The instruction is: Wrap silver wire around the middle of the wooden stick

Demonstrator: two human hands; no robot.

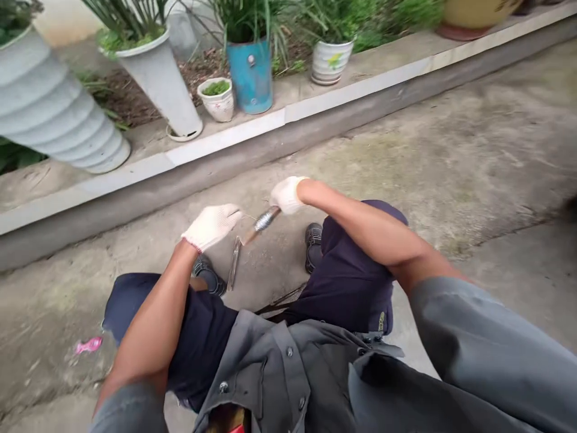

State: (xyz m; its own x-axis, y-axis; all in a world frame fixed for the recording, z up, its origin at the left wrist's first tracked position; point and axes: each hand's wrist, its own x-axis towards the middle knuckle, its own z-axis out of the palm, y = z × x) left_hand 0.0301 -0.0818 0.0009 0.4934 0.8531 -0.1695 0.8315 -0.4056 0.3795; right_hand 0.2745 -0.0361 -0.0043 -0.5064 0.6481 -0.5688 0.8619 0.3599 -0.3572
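Observation:
My right hand (287,195), in a white knit glove, is closed around the upper end of a brown wooden handle (251,234). Silvery wire (264,221) is wound around the middle of that handle. At its lower end lies a narrow metal piece (234,264), angled down toward the ground; whether the two are joined I cannot tell. My left hand (214,224), gloved alike, is pinched to the left of the handle. From its fingertips a thin strand (250,216) runs to the winding. Both hands are between my knees, above the concrete.
A low kerb (234,135) crosses ahead, bearing potted plants, among them a blue pot (250,78) and a ribbed white planter (58,102). A pink object (89,344) lies on the concrete at left. My shoes (314,248) flank the work.

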